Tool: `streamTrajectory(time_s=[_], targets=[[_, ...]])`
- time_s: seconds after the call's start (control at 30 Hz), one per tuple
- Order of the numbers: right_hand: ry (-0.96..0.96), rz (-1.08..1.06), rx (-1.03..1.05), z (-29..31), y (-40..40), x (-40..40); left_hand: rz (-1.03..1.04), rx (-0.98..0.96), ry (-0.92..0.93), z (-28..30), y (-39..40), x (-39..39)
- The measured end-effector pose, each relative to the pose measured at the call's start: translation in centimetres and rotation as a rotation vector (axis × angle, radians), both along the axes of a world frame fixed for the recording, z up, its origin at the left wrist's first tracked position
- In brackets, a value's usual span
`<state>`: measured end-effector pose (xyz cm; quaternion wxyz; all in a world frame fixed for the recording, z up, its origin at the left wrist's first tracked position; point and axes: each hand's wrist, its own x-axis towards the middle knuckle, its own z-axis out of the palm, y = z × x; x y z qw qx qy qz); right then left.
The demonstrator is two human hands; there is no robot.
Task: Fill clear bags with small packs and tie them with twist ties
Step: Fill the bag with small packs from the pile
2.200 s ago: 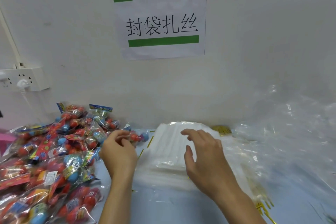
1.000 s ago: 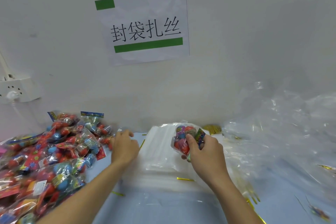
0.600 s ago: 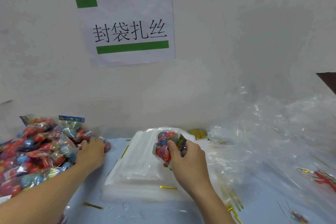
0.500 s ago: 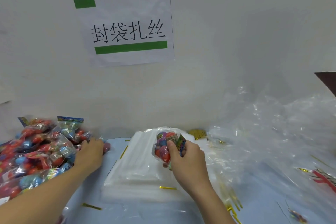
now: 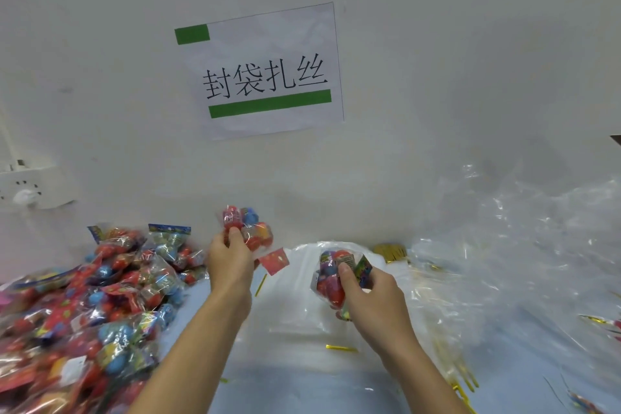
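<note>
**Two packs in hand, no bag open yet**

Left hand (image 5: pixel 230 266) is up in the middle of the frame, fingers curled round a small pack (image 5: pixel 248 229) of red and blue balls, its red header card dangling below. Right hand (image 5: pixel 366 292) sits just right of centre, thumb pinching a second pack (image 5: pixel 331 279) against the fingers, held low over the stack of clear bags (image 5: pixel 295 319). The big pile of packs (image 5: pixel 90 299) fills the lower left. Loose gold twist ties (image 5: pixel 341 348) lie on the stack and along its right edge, with a gold bundle (image 5: pixel 389 250) near the wall. Crumpled clear film (image 5: pixel 510 262) heaps up on the right.

Here's the worry: both hands are full, so neither looks free to peel a bag off the stack. The sheets likely cling together, and one fumbling finger could drag several up at once. That dangling header card might also snag on a bag mouth, and a loose tie could ride in with the packs.
</note>
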<state>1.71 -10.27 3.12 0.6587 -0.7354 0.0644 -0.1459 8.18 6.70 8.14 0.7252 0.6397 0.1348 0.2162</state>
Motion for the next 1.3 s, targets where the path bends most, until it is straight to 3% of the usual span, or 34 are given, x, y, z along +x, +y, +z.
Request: streamTrajectory(time_s=[0.13, 0.23, 0.4, 0.57, 0.67, 0.8, 1.03, 1.13, 1.3], targets=[[0.04, -0.009, -0.047, 0.2, 0.2, -0.1, -0.224, -0.687, -0.079, 0.2, -1.8, -5.1], [0.037, 0.021, -0.004, 0.3, 0.3, 0.0, -0.332, -0.824, -0.071, -0.8, -2.7, -7.3], [0.035, 0.084, 0.04, -0.1, 0.4, 0.2, -0.253, -0.74, 0.019, -2.8, -4.7, -6.7], [0.015, 0.153, 0.183, -0.1, 0.7, -0.1, -0.172, -0.684, -0.043, -3.9, -4.6, -5.8], [0.033, 0.176, 0.233, -0.1, 0.9, -0.1, -0.104, -0.557, -0.078, -4.5, -4.2, -5.5], [0.044, 0.282, 0.312, 0.2, 1.5, -0.1, -0.146, -0.517, -0.083, -4.9, -4.6, -5.5], [0.125, 0.458, 0.775, 1.0, 1.2, -0.5, -0.142, -0.446, -0.189, -4.9, -5.8, -5.5], [0.057, 0.546, 0.68, 1.0, 1.6, -0.7, -0.167, -0.407, -0.208, -4.9, -6.1, -5.7], [-0.052, 0.245, 0.505, 0.5, 1.0, -0.1, -0.33, -0.387, -0.149, -5.1, -5.3, -5.4]])
